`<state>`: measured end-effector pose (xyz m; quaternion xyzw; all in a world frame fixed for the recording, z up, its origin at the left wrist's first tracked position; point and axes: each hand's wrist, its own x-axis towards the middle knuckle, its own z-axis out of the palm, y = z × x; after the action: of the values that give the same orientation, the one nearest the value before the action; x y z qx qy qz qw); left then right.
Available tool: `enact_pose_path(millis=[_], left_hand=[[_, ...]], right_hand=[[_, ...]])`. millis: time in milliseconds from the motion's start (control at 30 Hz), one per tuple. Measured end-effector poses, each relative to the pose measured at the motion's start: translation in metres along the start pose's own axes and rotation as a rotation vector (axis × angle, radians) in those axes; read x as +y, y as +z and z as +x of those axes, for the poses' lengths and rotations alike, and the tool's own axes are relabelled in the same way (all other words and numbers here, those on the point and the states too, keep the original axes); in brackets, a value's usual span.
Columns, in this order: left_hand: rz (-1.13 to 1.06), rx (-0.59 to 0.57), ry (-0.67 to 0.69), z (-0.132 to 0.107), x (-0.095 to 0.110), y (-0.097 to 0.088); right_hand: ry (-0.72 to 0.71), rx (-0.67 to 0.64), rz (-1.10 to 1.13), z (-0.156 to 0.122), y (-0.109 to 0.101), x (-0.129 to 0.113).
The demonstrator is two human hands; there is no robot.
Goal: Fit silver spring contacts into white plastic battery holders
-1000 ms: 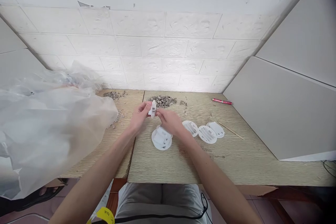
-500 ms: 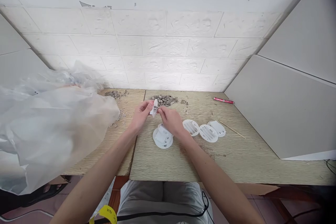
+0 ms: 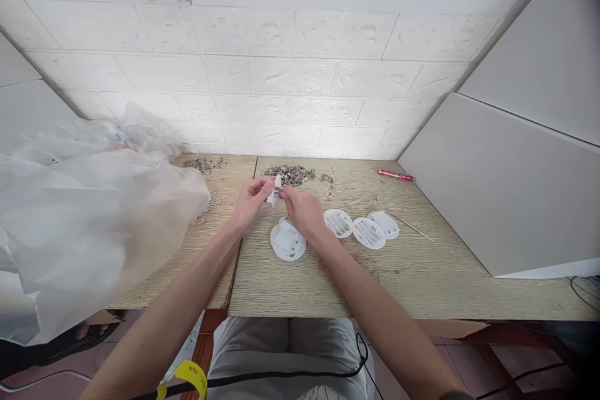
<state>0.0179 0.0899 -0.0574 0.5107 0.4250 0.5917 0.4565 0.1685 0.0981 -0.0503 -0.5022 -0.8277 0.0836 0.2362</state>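
Note:
My left hand (image 3: 250, 199) holds a small white round plastic part (image 3: 275, 189) on edge above the wooden table (image 3: 328, 275). My right hand (image 3: 302, 209) meets it from the right, its fingertips pinched against the part's face; what they pinch is too small to name. Just below the hands lies a stack of similar white round parts (image 3: 287, 242). Three more white round parts (image 3: 360, 227) lie in a row to the right. A heap of small metal pieces (image 3: 290, 174) sits behind the hands.
A big clear plastic bag (image 3: 79, 212) fills the left side. More metal bits (image 3: 204, 165) lie at the back left. A red pen (image 3: 396, 175) and a thin wooden stick (image 3: 412, 226) lie at the right, near a grey panel (image 3: 506, 200). A brick wall stands behind.
Both hands stay together on the white part, which has tilted slightly. The view has shifted a little.

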Motion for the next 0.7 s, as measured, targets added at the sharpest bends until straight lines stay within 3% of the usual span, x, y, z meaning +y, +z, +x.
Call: enact_pose_path(millis=[300,700], left_hand=[[-0.327,0.080,-0.071,0.0036,-0.0052,0.0042],[-0.223,0.092,-0.030,0.0018,-0.0077,0.0033]], right_hand=[[-0.029,-0.020,0.225,0.0047,-0.0036,0.0069],[-0.052,-0.024,0.029,0.0016,-0.0026,0.0047]])
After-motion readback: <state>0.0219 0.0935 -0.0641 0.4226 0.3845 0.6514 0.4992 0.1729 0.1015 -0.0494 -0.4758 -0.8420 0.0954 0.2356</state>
